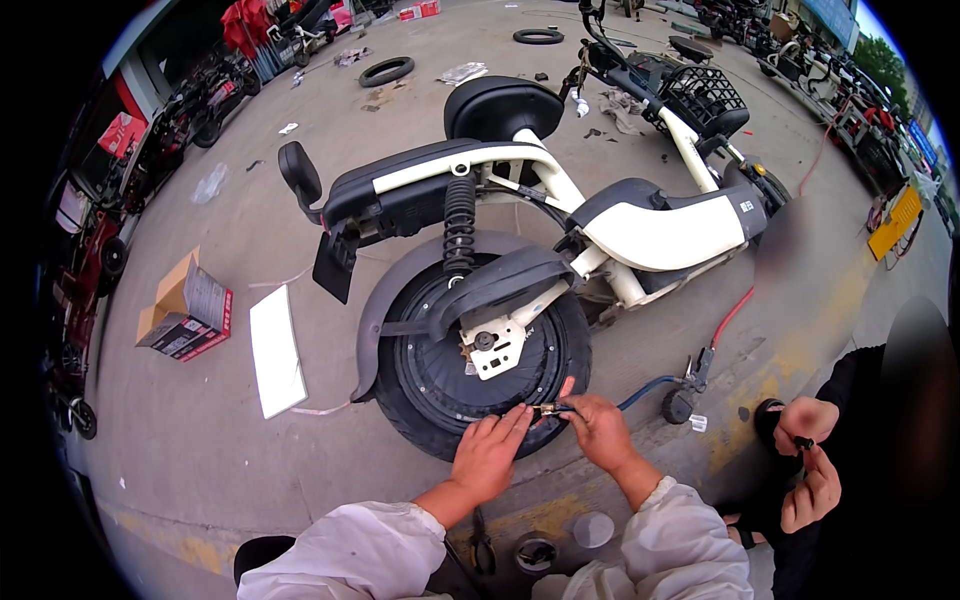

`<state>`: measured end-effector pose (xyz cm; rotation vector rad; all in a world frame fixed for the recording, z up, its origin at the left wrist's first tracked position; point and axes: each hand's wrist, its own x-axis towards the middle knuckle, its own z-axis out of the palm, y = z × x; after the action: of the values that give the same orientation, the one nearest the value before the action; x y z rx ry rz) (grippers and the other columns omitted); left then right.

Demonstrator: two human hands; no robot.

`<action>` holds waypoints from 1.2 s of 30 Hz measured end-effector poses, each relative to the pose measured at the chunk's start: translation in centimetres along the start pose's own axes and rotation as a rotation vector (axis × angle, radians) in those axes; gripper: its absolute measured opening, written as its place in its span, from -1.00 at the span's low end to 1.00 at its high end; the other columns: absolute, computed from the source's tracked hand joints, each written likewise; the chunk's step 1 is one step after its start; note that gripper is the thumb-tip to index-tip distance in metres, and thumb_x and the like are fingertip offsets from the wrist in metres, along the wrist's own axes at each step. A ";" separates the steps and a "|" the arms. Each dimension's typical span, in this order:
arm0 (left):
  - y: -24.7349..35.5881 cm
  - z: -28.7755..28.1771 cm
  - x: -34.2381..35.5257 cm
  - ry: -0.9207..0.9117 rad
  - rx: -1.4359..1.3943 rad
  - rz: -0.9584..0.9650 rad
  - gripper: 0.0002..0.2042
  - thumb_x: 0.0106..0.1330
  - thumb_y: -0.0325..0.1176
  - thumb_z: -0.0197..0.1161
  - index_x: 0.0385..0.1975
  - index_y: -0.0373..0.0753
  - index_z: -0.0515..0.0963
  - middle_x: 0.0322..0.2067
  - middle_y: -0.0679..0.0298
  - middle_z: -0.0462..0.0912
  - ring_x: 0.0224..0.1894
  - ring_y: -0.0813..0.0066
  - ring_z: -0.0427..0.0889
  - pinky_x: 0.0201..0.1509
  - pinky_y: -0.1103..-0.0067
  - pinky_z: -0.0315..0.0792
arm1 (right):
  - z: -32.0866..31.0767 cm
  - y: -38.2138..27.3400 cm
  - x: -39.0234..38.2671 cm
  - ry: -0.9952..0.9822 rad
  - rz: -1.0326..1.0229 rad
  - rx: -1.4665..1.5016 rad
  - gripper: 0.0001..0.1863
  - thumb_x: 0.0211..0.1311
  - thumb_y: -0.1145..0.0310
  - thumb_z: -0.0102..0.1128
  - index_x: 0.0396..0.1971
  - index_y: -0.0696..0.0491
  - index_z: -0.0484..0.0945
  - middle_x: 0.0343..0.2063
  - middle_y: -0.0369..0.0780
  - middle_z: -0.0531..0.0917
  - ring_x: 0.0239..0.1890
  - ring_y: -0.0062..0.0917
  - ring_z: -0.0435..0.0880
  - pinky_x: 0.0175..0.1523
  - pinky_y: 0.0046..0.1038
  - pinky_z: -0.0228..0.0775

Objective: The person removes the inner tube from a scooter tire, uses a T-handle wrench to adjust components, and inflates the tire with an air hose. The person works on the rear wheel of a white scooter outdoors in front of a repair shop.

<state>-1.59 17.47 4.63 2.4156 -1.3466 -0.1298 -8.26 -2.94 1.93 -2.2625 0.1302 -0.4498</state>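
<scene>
obs.: a white and black electric scooter [560, 200] lies on its side on the concrete ground [200, 440], rear wheel [480, 360] toward the wearer. the wheel sits in its frame, the black tyre [400, 405] round the rim, fender and spring shock in place above it.

hands: the left hand [490, 455] rests flat on the lower edge of the tyre, fingers spread and pressing, gripping nothing. the right hand [600, 430] is closed in a pinch on a brass-tipped air chuck [548, 409], held against the tyre's lower rim, just where a valve would be; the valve itself cannot be made out. a dark hose [640, 390] runs from the chuck to a small fitting on the ground, where it meets a red hose [730, 318].

progress, as judged: the wheel looks assembled and the tyre seated, so the mounting work appears done. the chuck is at the wheel, so filling seems to be the step in hand. whether air is flowing, or how firm the tyre is, cannot be told. left to do: take the chuck off, stand the scooter upright.

nearby: an open cardboard box [185, 315], a white flat panel [276, 350], loose tyres farther off. a second person's hands [810, 455] at right hold a small dark object.
</scene>
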 end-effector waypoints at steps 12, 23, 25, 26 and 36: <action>0.0 0.3 0.0 0.002 -0.050 -0.046 -0.27 -0.12 -0.55 0.20 0.22 -0.24 0.25 0.18 0.22 0.32 0.04 0.23 0.37 0.10 0.42 0.27 | -0.3 -1.1 0.9 -0.063 -0.130 -0.230 -0.74 -0.04 0.48 0.26 -0.26 0.12 0.58 -0.42 -0.12 0.62 -0.32 -0.20 0.58 -0.15 -0.27 0.39; 1.0 1.5 5.3 0.041 0.052 0.003 -0.52 -0.02 -0.31 0.36 -0.04 -0.26 0.48 -0.20 0.21 0.57 -0.12 0.21 0.53 -0.14 0.40 0.49 | -1.4 0.2 1.2 -0.225 -0.063 0.000 -0.63 -0.07 0.38 0.32 -0.19 0.14 0.57 -0.29 -0.10 0.57 -0.19 -0.20 0.56 -0.05 -0.30 0.41; 1.3 1.7 5.7 0.054 0.095 0.048 -0.52 -0.04 -0.26 0.39 -0.07 -0.26 0.51 -0.21 0.18 0.57 -0.21 0.18 0.56 -0.18 0.37 0.50 | -2.0 0.4 0.8 -0.241 -0.014 0.004 -0.62 -0.07 0.38 0.33 -0.18 0.16 0.58 -0.25 -0.10 0.56 -0.16 -0.21 0.55 -0.03 -0.33 0.41; 1.4 1.5 5.7 0.018 0.030 0.015 -0.52 -0.03 -0.24 0.39 -0.08 -0.26 0.51 -0.22 0.17 0.57 -0.21 0.17 0.57 -0.17 0.37 0.49 | -1.8 0.6 0.8 -0.231 -0.014 0.021 -0.63 -0.07 0.38 0.33 -0.20 0.17 0.58 -0.26 -0.10 0.56 -0.16 -0.21 0.55 -0.03 -0.33 0.41; 1.8 1.3 6.8 -0.058 -0.221 -0.157 -0.64 0.11 -0.14 0.32 -0.31 -0.36 0.53 -0.40 0.07 0.52 -0.40 0.13 0.53 -0.31 0.37 0.42 | -1.2 1.7 1.2 -0.201 0.017 0.225 -0.46 -0.07 0.42 0.31 -0.01 0.16 0.37 -0.20 -0.04 0.47 -0.15 -0.13 0.50 -0.02 -0.28 0.38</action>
<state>0.30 10.63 4.78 2.3417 -1.1006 -0.3732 -7.52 -5.25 1.72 -2.0690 -0.0046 -0.2140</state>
